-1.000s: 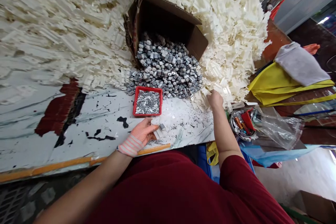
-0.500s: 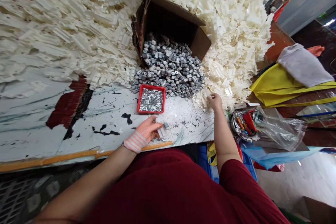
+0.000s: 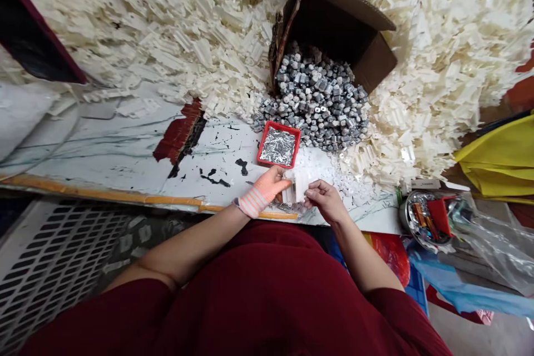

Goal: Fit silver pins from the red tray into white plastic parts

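My left hand (image 3: 267, 191), in an orange-striped glove, is closed round a white plastic piece (image 3: 287, 194) near the table's front edge. Bare, my right hand (image 3: 327, 200) pinches another white plastic piece (image 3: 301, 184) right beside it; whether the two pieces touch is hard to make out. Just behind the left hand stands a red tray (image 3: 297, 147) of small metal pins (image 3: 277, 146). Beyond the tray, a heap of grey metal blocks (image 3: 323, 103) spills out of a cardboard box (image 3: 377, 64) lying on its side.
Big piles of cream-white plastic parts (image 3: 167, 28) cover the back and right of the table (image 3: 108, 147). At the right stands a metal bowl (image 3: 406, 214) with assorted small items, beside a clear plastic bag (image 3: 496, 245). A slotted crate (image 3: 62, 256) sits below the left edge.
My right hand has come from the white parts pile to beside my left hand, bringing a white plastic piece. The view has shifted, so the table's things appear farther right.
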Tool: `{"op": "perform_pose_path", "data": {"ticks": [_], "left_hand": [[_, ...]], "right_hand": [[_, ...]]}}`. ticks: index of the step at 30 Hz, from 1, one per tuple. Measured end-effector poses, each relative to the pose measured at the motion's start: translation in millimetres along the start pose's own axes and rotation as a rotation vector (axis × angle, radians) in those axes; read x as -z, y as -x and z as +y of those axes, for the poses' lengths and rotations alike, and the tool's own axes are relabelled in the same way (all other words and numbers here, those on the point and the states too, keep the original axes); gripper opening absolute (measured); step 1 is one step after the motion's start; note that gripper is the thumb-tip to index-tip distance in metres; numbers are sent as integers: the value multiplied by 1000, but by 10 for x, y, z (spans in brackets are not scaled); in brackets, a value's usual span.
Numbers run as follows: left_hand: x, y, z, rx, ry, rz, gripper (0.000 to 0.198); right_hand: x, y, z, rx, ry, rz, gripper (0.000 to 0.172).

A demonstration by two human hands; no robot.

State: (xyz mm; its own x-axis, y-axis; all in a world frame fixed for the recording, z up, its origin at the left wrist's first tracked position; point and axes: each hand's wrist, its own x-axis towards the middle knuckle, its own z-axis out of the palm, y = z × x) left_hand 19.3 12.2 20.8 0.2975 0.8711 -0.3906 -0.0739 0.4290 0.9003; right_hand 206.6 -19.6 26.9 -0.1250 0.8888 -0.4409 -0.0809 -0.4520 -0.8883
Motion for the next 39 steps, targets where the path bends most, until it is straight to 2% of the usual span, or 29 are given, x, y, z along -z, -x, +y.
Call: {"op": "perform_pose_path", "data": {"ticks": [9,13,15,17,19,24,30,32,35,39], "left_hand": [[36,29,-11,-7,-46,3,23],[39,74,19,-28,34,-68,21],[22,82,12,-49,45,-78,27],[-9,81,-2,-88,1,-36,34],[-42,86,-6,-144,-59,-6,35],[-57,161,64,-269,-254,-35,20],[13,254,175,-323,-501,74,31],[28,262,182,-348,-483,46,34],[48,238,147,-380,-327,-2,41],[105,151,25,-427,-181,-3,51]], "right_hand": [[-48,-72,80,-62,-8,-78,40],[-99,-73,102,-87,24,-58,41],[-122,-80,93,-108,45,-74,44],[-121,-102,58,-104,70,-122,45],[-89,-145,-1,-51,127,-171,46],[-44,-283,-145,192,421,-232,55],[-223,-222,-236,240,516,-212,54],[-220,-163,-318,316,652,-187,53],[-168,-83,-452,453,973,-96,56],[-202,-25,-525,543,1407,-149,57]]}}
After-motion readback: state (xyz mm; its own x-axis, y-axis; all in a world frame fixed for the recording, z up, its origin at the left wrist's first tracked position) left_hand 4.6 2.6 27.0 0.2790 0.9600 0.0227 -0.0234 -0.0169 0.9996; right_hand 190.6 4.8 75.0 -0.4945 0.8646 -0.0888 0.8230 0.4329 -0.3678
